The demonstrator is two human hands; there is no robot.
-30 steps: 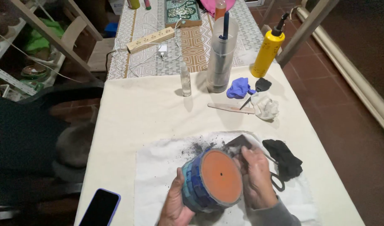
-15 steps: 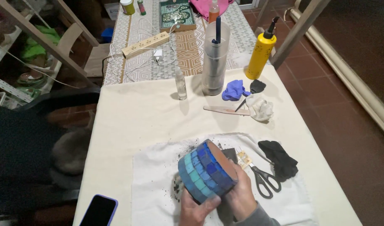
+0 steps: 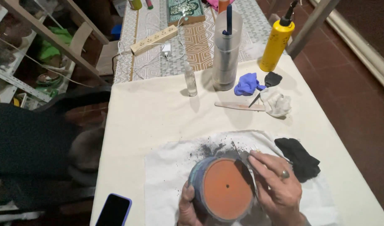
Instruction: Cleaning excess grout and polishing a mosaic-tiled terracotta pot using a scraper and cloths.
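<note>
A round terracotta pot point(image 3: 225, 188) with blue mosaic tiles on its side lies tipped, its orange base and drain hole facing me. My left hand point(image 3: 187, 207) grips the pot's lower left side. My right hand point(image 3: 277, 188), with a ring on one finger, rests along the pot's right edge and pinches a dark flat tool point(image 3: 241, 155) against the upper rim. The pot is held just over a white cloth point(image 3: 167, 167) speckled with dark crumbs.
A black cloth point(image 3: 298, 157) lies right of my hand. A phone point(image 3: 113, 210) sits at the near left edge. Farther back are a wooden stick point(image 3: 238, 106), white rag point(image 3: 276, 101), blue rag point(image 3: 245, 83), small bottle point(image 3: 190, 79), tall clear container point(image 3: 225, 54) and yellow bottle point(image 3: 276, 42).
The pot has been turned from its tiled side showing to its base facing me. My right hand moved to the upper right rim, and the scissors beside it are now hidden.
</note>
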